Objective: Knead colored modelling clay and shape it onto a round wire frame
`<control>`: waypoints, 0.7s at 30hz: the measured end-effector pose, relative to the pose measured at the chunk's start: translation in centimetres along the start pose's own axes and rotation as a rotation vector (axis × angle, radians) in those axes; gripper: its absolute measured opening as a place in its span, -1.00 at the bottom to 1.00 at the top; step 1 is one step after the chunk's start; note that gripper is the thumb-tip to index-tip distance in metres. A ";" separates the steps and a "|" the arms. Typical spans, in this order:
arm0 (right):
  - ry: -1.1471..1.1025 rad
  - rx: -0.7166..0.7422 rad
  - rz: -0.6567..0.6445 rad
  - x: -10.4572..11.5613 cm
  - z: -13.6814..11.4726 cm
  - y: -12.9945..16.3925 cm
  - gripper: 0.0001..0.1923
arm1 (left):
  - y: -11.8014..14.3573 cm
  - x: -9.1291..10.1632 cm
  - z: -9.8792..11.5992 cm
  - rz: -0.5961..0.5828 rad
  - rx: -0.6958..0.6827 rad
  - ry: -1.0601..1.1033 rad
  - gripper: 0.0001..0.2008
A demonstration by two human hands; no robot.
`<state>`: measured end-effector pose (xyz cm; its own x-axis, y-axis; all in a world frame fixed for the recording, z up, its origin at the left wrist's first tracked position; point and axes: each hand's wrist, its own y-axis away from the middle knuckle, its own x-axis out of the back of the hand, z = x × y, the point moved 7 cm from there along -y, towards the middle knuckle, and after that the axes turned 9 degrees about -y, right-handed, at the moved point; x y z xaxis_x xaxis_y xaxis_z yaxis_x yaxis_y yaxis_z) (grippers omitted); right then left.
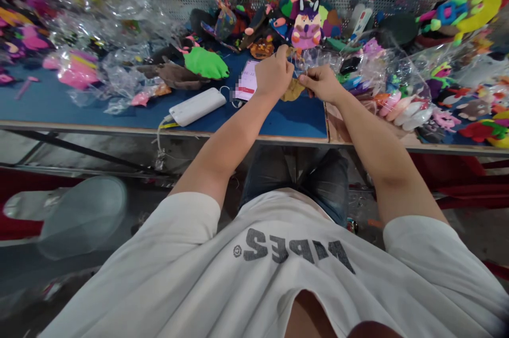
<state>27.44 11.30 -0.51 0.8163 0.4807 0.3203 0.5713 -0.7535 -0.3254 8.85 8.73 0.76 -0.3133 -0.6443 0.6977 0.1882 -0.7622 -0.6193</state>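
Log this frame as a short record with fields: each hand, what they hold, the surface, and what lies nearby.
left hand: closed on the clear plastic bag
right hand: pinching the same bag's edge
under the hands: tan soft toy
surface: blue table
near left: white power bank, phone
behind: purple eared plush, green plush
right: heap of bagged toys

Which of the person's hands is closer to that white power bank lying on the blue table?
The left. The left hand is up and to the right of the white power bank, a short gap away. The right hand lies farther right, beyond the left, both pinching a clear plastic bag.
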 end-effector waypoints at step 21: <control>0.057 0.040 0.076 -1.1 -2.2 0.8 -0.29 | -0.8 0.4 -1.2 0.165 0.047 0.246 -0.61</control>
<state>26.84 9.20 0.85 0.8521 0.3954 0.3430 0.5115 -0.7679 -0.3856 7.49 9.16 1.12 -0.4902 -0.7295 0.4770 0.2969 -0.6543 -0.6955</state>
